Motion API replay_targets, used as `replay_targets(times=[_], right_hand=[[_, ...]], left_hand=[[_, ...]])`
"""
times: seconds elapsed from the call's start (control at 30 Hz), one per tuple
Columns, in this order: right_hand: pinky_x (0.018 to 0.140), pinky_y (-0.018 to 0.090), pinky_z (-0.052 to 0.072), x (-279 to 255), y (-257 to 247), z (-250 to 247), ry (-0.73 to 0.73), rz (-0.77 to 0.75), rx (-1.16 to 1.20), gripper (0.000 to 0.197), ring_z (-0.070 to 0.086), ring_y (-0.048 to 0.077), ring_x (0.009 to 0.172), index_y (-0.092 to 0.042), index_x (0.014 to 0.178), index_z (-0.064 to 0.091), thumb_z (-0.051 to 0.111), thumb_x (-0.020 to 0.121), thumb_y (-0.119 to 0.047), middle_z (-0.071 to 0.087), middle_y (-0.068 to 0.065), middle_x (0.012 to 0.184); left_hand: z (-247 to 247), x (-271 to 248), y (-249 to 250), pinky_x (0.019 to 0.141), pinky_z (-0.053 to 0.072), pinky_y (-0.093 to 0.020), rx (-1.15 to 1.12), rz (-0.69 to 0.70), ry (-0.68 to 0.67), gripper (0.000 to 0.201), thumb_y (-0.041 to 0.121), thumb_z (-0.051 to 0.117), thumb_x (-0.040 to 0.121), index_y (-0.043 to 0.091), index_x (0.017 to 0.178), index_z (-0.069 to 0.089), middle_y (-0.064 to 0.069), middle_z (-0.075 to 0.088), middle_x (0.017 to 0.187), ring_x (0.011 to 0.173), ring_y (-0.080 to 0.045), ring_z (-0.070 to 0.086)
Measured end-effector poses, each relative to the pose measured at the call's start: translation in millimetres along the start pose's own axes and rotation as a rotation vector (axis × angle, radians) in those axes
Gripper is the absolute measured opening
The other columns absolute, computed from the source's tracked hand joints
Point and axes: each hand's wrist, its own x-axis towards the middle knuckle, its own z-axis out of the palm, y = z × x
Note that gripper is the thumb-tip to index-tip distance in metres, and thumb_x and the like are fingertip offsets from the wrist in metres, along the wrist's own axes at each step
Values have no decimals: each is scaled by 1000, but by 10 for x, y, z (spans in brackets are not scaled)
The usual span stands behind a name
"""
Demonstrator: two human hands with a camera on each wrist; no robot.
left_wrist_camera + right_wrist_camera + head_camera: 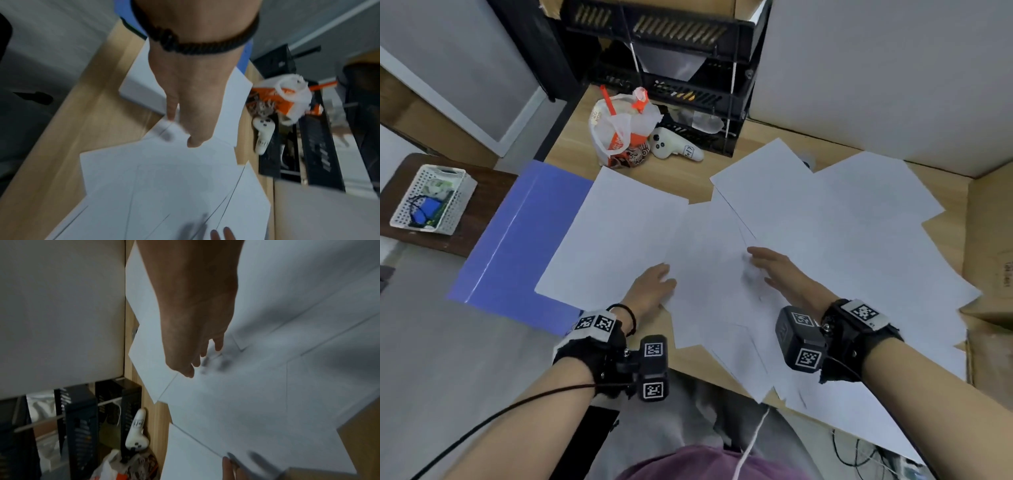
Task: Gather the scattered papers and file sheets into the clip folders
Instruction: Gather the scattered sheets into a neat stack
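Observation:
Several white paper sheets (842,240) lie overlapped across the wooden desk (578,144). A blue folder (517,240) lies closed at the left, partly under one sheet (613,233). My left hand (666,277) rests at the left edge of the middle sheet (709,274), thumb and fingers touching the paper (156,178). My right hand (756,260) lies flat on the sheets with fingers straight and spread (201,360). Neither hand holds a sheet off the desk.
A bagged orange drink cup (623,133) and a white controller (674,144) sit at the desk's back, before a black crate rack (688,68). Cardboard boxes (989,240) border the right. A white basket (431,198) stands on a brown side table at the left.

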Motion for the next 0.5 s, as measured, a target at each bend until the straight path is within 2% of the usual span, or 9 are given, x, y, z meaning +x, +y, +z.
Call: replay_targets(times=[0.03,0.1,0.17,0.3,0.4,0.5], right_hand=[[105,29,29,-22,59,-98,22,6,17,40,39,9,123,-22,140,49,45,100,-15,46,-4,141],[104,29,31,-87,176,-294,56,20,55,39,39,11,128,-21,139,50,45,100,-14,48,-6,136],[101,28,32,-145,297,-468,77,26,79,39,40,12,129,-19,139,50,45,101,-13,48,-6,136],[100,29,32,-197,476,-724,93,27,119,39,42,12,128,-19,139,51,45,100,-13,50,-6,141],[99,29,32,-216,555,-871,113,32,137,40,42,13,131,-19,139,51,45,100,-11,51,-6,139],[101,29,30,-245,645,-1036,129,38,149,41,40,14,133,-19,139,50,44,100,-10,50,-6,142]], left_hand=[[95,54,3,119,18,-35,142,16,-7,55,26,45,99,13,150,30,1,22,158,147,-20,20],[284,148,-4,121,13,-40,382,78,2,56,28,40,99,15,152,25,-1,6,162,150,-22,3],[444,163,64,121,13,-41,527,116,49,58,33,37,98,19,152,22,-3,2,163,150,-21,-3],[712,193,351,117,18,-41,482,131,69,55,33,39,97,19,150,28,-1,7,162,149,-24,4],[826,225,542,116,17,-39,358,110,96,59,35,49,94,18,148,31,-2,14,160,147,-26,8],[885,299,628,106,38,-46,186,4,214,84,52,64,72,17,141,33,-6,32,144,134,-29,34]])
